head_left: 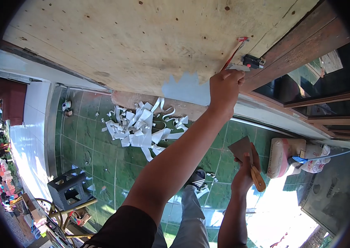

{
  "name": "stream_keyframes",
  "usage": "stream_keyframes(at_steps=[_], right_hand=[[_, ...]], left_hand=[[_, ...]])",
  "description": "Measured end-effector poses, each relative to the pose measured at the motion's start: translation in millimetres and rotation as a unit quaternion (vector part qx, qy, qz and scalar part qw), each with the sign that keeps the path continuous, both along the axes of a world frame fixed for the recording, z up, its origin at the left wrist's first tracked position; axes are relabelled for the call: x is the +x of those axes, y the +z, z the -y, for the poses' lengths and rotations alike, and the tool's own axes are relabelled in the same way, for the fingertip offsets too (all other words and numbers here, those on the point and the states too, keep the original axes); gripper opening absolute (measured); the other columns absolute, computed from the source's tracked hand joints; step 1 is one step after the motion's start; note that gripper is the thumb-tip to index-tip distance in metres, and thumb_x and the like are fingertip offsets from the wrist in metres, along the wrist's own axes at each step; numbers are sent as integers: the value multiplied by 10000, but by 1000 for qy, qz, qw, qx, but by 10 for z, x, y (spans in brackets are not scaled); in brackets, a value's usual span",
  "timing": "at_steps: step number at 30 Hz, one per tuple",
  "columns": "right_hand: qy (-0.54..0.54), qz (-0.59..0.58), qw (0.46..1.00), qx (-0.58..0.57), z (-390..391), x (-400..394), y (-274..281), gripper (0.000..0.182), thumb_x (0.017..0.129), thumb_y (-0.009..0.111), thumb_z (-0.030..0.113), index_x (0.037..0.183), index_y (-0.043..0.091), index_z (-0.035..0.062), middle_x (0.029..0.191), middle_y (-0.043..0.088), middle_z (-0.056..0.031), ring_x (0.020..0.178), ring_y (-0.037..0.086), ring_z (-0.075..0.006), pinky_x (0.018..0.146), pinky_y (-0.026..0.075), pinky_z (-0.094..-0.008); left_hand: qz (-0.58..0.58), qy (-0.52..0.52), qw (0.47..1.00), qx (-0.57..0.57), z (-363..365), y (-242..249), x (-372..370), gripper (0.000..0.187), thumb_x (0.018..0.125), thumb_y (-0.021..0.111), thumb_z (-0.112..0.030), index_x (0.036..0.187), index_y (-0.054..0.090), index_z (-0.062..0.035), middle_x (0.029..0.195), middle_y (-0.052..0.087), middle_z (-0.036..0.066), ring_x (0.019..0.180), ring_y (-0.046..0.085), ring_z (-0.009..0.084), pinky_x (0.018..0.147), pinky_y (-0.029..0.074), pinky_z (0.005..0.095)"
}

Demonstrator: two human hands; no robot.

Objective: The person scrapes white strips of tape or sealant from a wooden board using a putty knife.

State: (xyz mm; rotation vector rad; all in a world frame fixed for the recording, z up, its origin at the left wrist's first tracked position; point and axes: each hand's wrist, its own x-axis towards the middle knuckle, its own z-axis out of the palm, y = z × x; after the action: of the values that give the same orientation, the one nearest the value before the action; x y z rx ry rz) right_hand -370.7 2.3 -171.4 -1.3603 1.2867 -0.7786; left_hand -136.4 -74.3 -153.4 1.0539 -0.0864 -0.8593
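My left hand [225, 93] is raised across the front of a plywood panel [142, 41], its fingers closed on a flat grey blade [239, 67]. Just above the blade, a small black device with a red part [253, 61] is fixed near the panel's edge, with a red strip beside it. A patch of light grey filler [187, 88] marks the panel's lower edge. Lower and to the right, my right hand [243, 175] grips a putty knife with a wide metal blade [241, 147] and a wooden handle [258, 179], held away from the panel.
White curled strips [142, 126] lie heaped on the green tiled floor [131, 168]. A dark plastic crate [69, 188] stands at the lower left. Sacks [280, 157] and a blue-handled brush [300, 159] are at the right, beside wooden-framed glass [327, 99].
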Motion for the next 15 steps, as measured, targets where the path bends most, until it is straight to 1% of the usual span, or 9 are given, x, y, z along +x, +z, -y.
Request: stream_keyframes(at_steps=[4, 7, 10, 13, 15], right_hand=[[2, 4, 1000, 11, -57, 94, 38, 438, 1050, 564, 184, 1433, 586, -27, 1291, 648, -201, 1068, 657, -248, 829, 561, -365], [-4, 19, 1000, -2, -127, 117, -19, 434, 1036, 619, 191, 1405, 612, -37, 1208, 698, -182, 975, 705, -236, 765, 596, -344], [-6, 20, 1000, 5, -214, 138, -4, 425, 1036, 619, 180, 1396, 616, -46, 1200, 697, -175, 965, 706, -229, 758, 595, -343], [3, 23, 999, 32, -284, 77, -30, 438, 1040, 590, 182, 1421, 598, -34, 1269, 665, -186, 1033, 671, -241, 805, 574, -355], [8, 18, 999, 35, -318, 26, -44, 429, 1036, 592, 174, 1413, 608, -31, 1260, 672, -188, 1015, 678, -241, 792, 580, -352]], left_hand=[[19, -60, 994, 94, -185, -102, -66, 261, 907, 760, -188, 1026, 763, 44, 865, 679, 48, 790, 573, 138, 798, 463, 296], [74, -54, 995, 44, -205, -125, -143, 388, 934, 796, -300, 1086, 761, 55, 898, 687, 43, 829, 581, 128, 831, 468, 283], [98, -61, 992, 39, -119, -13, -52, 541, 943, 798, -435, 1165, 744, 56, 945, 703, 49, 856, 589, 127, 857, 477, 290], [119, -52, 990, 49, -20, 37, 22, 596, 948, 782, -485, 1197, 730, 54, 975, 713, 52, 876, 586, 129, 866, 485, 304], [116, -13, 993, 33, -14, -1, -9, 591, 958, 771, -484, 1208, 727, 50, 971, 712, 53, 887, 588, 131, 866, 487, 305]])
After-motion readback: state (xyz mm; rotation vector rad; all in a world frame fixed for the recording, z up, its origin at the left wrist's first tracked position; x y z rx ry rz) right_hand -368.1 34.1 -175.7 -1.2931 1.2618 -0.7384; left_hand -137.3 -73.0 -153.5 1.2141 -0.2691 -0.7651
